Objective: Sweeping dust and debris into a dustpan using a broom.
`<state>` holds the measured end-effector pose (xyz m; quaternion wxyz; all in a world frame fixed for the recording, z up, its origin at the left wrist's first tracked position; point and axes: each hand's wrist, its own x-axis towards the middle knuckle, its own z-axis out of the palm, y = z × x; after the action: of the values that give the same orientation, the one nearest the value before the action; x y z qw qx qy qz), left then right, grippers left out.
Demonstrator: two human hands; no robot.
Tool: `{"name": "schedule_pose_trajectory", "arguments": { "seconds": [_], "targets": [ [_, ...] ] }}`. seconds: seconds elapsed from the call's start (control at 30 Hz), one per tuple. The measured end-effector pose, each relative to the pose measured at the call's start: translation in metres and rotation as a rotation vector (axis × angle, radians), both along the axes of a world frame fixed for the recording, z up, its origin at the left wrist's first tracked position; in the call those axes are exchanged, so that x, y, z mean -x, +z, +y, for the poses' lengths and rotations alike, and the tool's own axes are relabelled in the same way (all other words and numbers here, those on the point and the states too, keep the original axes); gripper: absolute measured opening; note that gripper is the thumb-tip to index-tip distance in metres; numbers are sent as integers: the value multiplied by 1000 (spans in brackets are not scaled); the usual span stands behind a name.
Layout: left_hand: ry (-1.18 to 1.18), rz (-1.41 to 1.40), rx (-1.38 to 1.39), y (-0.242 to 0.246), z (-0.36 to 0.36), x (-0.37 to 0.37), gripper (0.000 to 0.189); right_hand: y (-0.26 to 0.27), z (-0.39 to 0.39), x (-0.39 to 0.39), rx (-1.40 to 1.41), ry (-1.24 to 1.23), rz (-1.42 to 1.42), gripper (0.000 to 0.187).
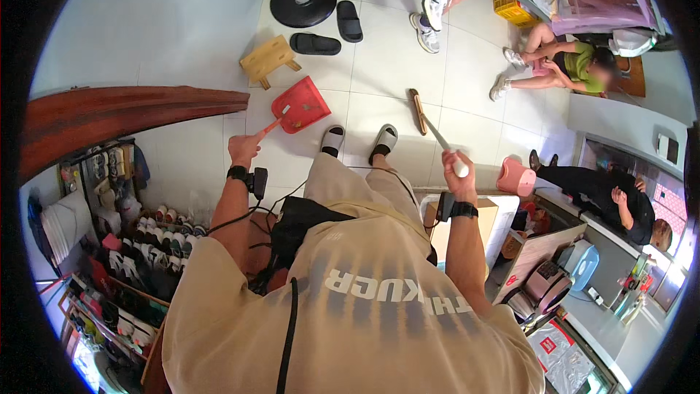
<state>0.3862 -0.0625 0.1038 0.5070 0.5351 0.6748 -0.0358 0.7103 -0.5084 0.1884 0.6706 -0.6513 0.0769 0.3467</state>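
Observation:
My left hand (244,149) grips the handle of a red plastic dustpan (302,106), whose pan lies on or just above the tiled floor, left of my feet. In my right hand (458,171) is the pale handle of a broom (418,111). The broom's narrow wooden-looking head is at the floor, ahead and to the right of my feet, apart from the dustpan. A few small specks show in the pan. Each wrist wears a black strap with a small device.
Beyond the dustpan stand a small wooden stool (268,60), black slippers (350,22) and a round black stand base (303,1). One person sits ahead, another at the upper right; a third stands by the right counter. A pink stool (515,177) is at right, a shoe rack at left.

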Motion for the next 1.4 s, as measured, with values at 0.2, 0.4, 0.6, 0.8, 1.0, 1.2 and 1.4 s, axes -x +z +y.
{"name": "schedule_pose_trajectory", "arguments": {
  "seconds": [0.2, 0.4, 0.6, 0.8, 1.0, 1.2, 1.4],
  "targets": [
    [-1018, 260, -516, -100, 43, 76, 28, 4, 41, 8, -158, 457, -379, 11],
    [18, 54, -73, -118, 31, 57, 29, -61, 74, 13, 0, 760, -1366, 17],
    [-64, -213, 154, -101, 17, -2, 22, -137, 120, 20, 48, 720, -1466, 16],
    [-1128, 139, -559, -90, 59, 86, 28, -75, 199, 100, 423, 1061, -525, 23],
    [-1094, -22, -504, -85, 61, 42, 25, -82, 133, 56, -64, 1214, -497, 15],
    [-939, -246, 300, -83, 56, -11, 33, 51, 79, 69, 57, 696, 228, 33],
    [-566, -368, 27, -71, -2, -86, 20, 25, 36, 69, 190, 64, 135, 26]
  ]
}}
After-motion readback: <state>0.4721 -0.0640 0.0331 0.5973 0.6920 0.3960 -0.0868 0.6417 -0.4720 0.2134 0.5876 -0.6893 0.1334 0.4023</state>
